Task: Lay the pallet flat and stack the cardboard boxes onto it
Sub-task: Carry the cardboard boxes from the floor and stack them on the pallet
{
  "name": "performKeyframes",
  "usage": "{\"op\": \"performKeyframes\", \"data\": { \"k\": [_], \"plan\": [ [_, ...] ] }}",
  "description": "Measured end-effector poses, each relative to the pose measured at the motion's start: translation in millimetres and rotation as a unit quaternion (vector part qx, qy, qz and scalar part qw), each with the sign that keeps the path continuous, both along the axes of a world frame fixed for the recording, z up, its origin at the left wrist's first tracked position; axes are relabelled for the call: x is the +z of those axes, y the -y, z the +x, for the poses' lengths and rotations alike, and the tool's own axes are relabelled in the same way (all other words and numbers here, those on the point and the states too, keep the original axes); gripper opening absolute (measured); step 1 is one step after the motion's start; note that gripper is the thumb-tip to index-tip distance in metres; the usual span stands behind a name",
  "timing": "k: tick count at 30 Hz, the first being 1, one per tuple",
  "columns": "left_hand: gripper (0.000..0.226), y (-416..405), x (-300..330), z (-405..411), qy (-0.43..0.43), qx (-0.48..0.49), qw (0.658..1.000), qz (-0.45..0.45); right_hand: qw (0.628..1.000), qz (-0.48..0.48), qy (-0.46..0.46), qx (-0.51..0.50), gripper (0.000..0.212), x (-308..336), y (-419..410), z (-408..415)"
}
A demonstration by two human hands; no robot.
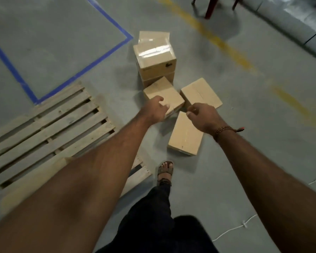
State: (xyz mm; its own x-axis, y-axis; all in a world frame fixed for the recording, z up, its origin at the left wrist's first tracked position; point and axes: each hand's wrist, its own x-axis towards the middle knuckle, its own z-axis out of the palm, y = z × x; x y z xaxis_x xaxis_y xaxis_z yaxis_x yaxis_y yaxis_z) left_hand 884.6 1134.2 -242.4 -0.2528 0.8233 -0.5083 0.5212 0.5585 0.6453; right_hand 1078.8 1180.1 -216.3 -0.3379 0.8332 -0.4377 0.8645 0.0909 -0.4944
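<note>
The grey painted floor (226, 161) carried everything in sight. The wooden pallet (49, 125) lay flat on it, off to the left of the left hand (156, 110) and partly hidden under that forearm, none of the boxes on it. Beyond the pallet's far corner a blue tape line (77, 72) marked a bay on the floor, and worn yellow stripes (217, 41) ran diagonally beyond the right hand (202, 116).

The left hand hung over the tilted cardboard box (164, 96), fingers loosely curled and holding nothing. The right hand, likewise loosely curled with nothing in it, hovered above the gap between the near flat box (185, 137) and the far flat box (202, 93). Beyond both hands stood a stack of taped boxes (154, 57).

A thin white cord (244, 225) trailed across the floor below the right forearm. Red chair legs (211, 7) stood far ahead, by a pale wall (299, 19).
</note>
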Motion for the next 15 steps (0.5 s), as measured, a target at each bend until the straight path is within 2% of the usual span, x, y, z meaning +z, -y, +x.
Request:
{"op": "performKeyframes", "data": {
  "k": [3,7,9,12,15],
  "plan": [
    [0.05,-62.7,-73.7,18.4,-0.004,-0.011,1.0,-0.026,0.999,-0.034,0.002,-0.037,0.028,-88.6,-59.4,21.2],
    [0.044,-110.2,-192.4,45.5,-0.013,-0.015,0.999,-0.047,0.982,-0.141,0.012,-0.127,0.043,-227.6,-101.9,53.6],
    [0.052,-116.8,-260.6,59.7,0.003,-0.022,0.994,-0.104,0.969,-0.182,0.021,-0.166,0.054,-300.6,-111.5,71.6],
    [0.075,-112.5,-376.2,77.0,0.035,-0.005,0.987,-0.159,0.944,-0.225,0.07,-0.231,0.071,-409.7,-114.6,99.4],
    [0.075,-85.6,-488.4,90.7,0.033,0.035,0.976,-0.214,0.909,-0.289,0.098,-0.284,0.087,-498.4,-103.3,121.9]
  ]
}}
